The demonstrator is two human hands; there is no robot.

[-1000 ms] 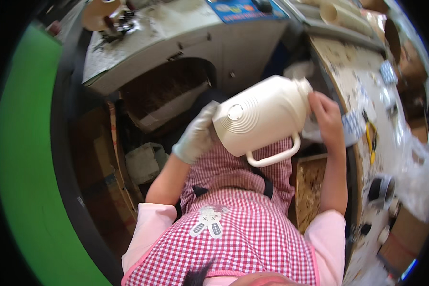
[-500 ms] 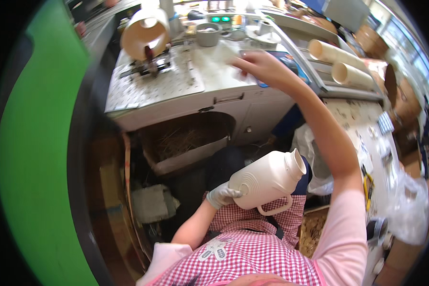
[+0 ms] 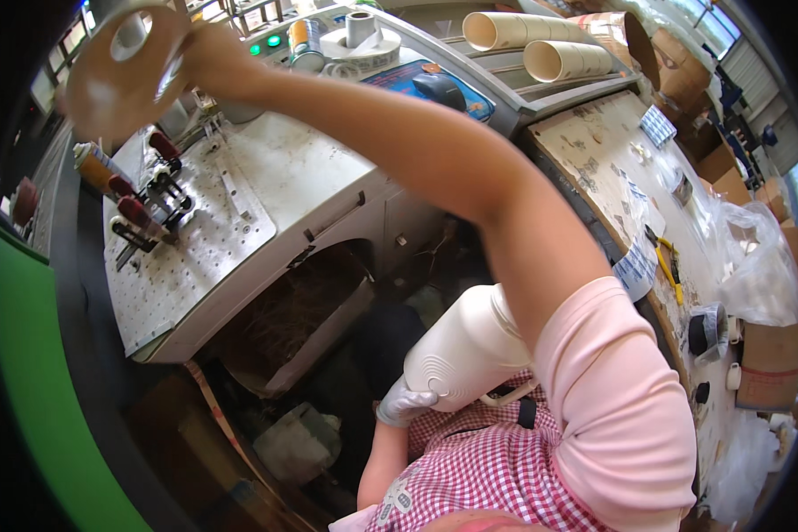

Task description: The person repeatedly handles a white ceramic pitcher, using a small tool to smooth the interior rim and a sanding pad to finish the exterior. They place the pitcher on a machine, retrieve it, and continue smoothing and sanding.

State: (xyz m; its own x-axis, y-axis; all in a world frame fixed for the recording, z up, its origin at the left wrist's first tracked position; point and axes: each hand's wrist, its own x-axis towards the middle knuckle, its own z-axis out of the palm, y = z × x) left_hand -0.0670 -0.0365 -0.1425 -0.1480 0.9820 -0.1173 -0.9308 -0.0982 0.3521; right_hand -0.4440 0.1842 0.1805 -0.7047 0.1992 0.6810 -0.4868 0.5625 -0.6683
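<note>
My left hand (image 3: 406,403), in a pale glove, is closed around the base end of a cream plastic jug (image 3: 461,346) lying across my lap. Its ringed base side faces up; my right upper arm covers its mouth, and part of its handle shows below. My bare right hand (image 3: 226,62) stretches far to the left, its fingers at the rim of a wide beige tube (image 3: 115,97). Both hand and tube are smeared by motion. Beneath them, a clamp fixture with red-handled levers (image 3: 141,213) stands on a perforated metal plate (image 3: 226,235).
A spray can (image 3: 97,164) stands behind the clamps. Farther back are another can (image 3: 306,44), a tape roll (image 3: 368,53) and a dark mouse (image 3: 439,89). Two cream tubes (image 3: 567,62) lie on the right rack. Yellow-handled pliers (image 3: 668,266) rest on the right-hand bench.
My right arm has swung left from the bench's middle to the beige tube, which now appears higher above the clamps. The view has turned; the jug stays in my left hand.
</note>
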